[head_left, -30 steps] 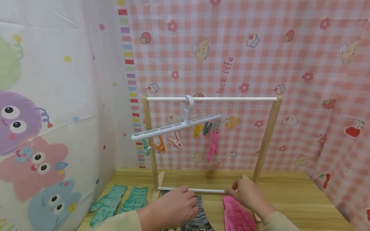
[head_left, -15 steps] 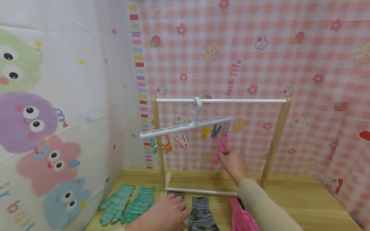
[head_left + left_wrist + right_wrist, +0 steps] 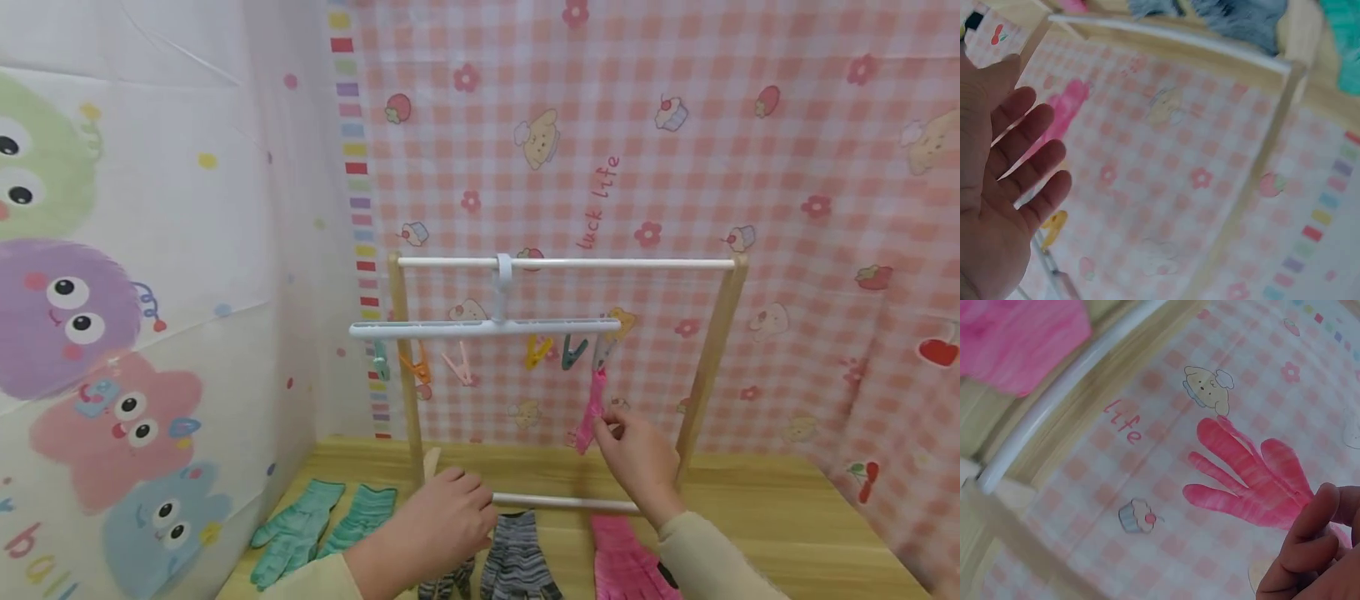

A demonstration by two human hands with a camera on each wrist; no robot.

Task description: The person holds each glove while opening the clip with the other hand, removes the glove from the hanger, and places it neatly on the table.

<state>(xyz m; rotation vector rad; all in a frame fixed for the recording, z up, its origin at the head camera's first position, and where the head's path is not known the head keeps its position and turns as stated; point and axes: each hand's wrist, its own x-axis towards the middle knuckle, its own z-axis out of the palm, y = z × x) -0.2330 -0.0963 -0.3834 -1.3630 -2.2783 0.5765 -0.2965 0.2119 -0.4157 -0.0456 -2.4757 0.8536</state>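
A pink glove (image 3: 595, 408) hangs from a grey clothespin (image 3: 604, 353) at the right end of a pale blue hanger (image 3: 487, 327). My right hand (image 3: 641, 458) pinches the glove's edge between thumb and forefinger; in the right wrist view its fingers (image 3: 1310, 544) partly cover the glove (image 3: 1247, 481). Over the table, my left hand (image 3: 431, 525) holds nothing, its fingers loosely bent in the left wrist view (image 3: 1029, 144). Beneath and beside it lie grey striped gloves (image 3: 517, 554). A second pink glove (image 3: 626, 562) lies below my right forearm.
The hanger hooks over the top bar of a wooden rack (image 3: 708, 375). Yellow (image 3: 537, 352), green, pink, orange and mint clothespins dangle from it. Green gloves (image 3: 300, 533) lie at the left of the table (image 3: 787, 517). The rack's lower white bar (image 3: 562, 502) runs near the hands.
My right hand has risen from the lower bar to the hanging pink glove. The hanger has swung from slanted to nearly level, and the glove has come lower and rightward. My left hand has shifted slightly left.
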